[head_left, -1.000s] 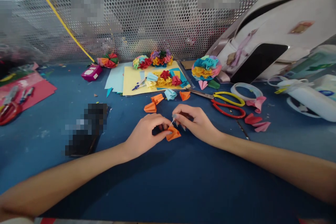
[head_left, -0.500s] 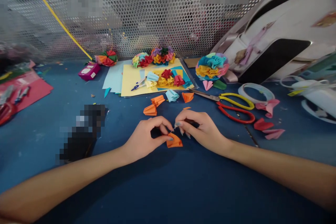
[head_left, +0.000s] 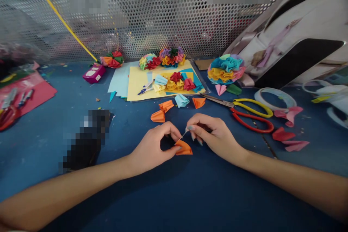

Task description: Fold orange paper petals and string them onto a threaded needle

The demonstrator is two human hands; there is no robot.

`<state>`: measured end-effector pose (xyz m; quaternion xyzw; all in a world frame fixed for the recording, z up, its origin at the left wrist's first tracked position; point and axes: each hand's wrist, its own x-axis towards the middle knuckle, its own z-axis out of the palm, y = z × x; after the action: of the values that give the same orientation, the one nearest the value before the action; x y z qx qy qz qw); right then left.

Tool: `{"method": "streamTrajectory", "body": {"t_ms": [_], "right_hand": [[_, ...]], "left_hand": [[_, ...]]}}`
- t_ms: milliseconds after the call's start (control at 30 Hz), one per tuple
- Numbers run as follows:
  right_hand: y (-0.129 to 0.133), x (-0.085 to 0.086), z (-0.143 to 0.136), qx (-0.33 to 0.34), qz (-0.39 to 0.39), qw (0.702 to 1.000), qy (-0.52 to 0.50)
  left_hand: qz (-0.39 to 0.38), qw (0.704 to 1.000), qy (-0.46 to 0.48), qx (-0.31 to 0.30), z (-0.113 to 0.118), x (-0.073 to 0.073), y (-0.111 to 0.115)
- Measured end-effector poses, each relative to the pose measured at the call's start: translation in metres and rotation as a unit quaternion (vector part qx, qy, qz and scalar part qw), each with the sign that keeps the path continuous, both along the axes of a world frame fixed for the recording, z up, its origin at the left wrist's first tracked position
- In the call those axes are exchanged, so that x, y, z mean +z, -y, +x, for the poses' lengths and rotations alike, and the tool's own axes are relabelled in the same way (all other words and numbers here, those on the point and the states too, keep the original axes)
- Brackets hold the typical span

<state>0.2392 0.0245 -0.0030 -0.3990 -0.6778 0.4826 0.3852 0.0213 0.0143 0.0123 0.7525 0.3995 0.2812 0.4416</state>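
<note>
My left hand (head_left: 152, 145) pinches a small folded piece of orange paper (head_left: 185, 148) between thumb and fingers, just above the blue table. Opposite it, my right hand (head_left: 214, 132) has thumb and forefinger closed on one end of a thin pale strip (head_left: 183, 135). The strip slants down to the left, its lower end at the upper edge of the orange paper. Whether it is tape or a stick I cannot make out. Beyond the hands lie two touching orange paper pieces (head_left: 158, 116), a light blue one (head_left: 182, 100) and another orange one (head_left: 199, 103).
Scissors (head_left: 230, 104) and a tape roll (head_left: 261, 98) lie to the right, near pink paper pieces (head_left: 297, 145). A phone (head_left: 299, 63) leans on a pale bag (head_left: 323, 18). Paper flowers (head_left: 227, 69) and yellow sheets (head_left: 133, 83) lie ahead. A blurred dark object (head_left: 84, 148) is left.
My right hand has drawn slightly away from my left, so more of the pale strip shows. The orange paper remains in my left hand. The view has shifted slightly.
</note>
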Motion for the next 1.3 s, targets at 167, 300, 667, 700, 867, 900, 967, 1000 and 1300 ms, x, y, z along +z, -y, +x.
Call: {"method": "streamTrajectory", "body": {"t_ms": [167, 300, 667, 700, 867, 900, 967, 1000, 1300], "right_hand": [[-0.0015, -0.0009, -0.0010, -0.004, -0.007, 1.000, 0.003], [-0.0026, 0.0001, -0.0024, -0.013, -0.016, 1.000, -0.003], [-0.0025, -0.0013, -0.0017, -0.009, -0.009, 1.000, 0.008], [-0.0023, -0.0012, -0.0016, -0.007, -0.005, 1.000, 0.014], [-0.0004, 0.0015, -0.0008, 0.006, 0.020, 0.999, 0.029], [-0.0002, 0.0019, -0.0007, 0.009, 0.023, 0.999, 0.031], [-0.0001, 0.0023, -0.0007, 0.017, 0.024, 0.999, 0.037], [-0.0001, 0.0024, -0.0007, 0.021, 0.022, 0.999, 0.039], [0.0016, 0.0023, 0.0009, 0.013, 0.032, 0.999, 0.041]], "left_hand": [[-0.032, 0.999, 0.026, 0.012, -0.0024, -0.0041, 0.0005], [-0.041, 0.998, 0.036, 0.032, -0.0039, -0.0041, 0.0006], [-0.056, 0.997, -0.054, 0.023, -0.0015, 0.0012, 0.0001], [-0.059, 0.997, -0.053, 0.022, -0.0014, 0.0010, 0.0000], [-0.076, 0.995, -0.058, 0.006, -0.0007, 0.0010, -0.0019], [-0.074, 0.995, -0.062, 0.002, -0.0006, 0.0012, -0.0022], [-0.068, 0.995, -0.069, -0.001, -0.0009, 0.0015, -0.0026], [-0.067, 0.995, -0.071, -0.001, -0.0011, 0.0015, -0.0025], [-0.026, 1.000, -0.002, 0.009, -0.0008, 0.0027, -0.0019]]}}
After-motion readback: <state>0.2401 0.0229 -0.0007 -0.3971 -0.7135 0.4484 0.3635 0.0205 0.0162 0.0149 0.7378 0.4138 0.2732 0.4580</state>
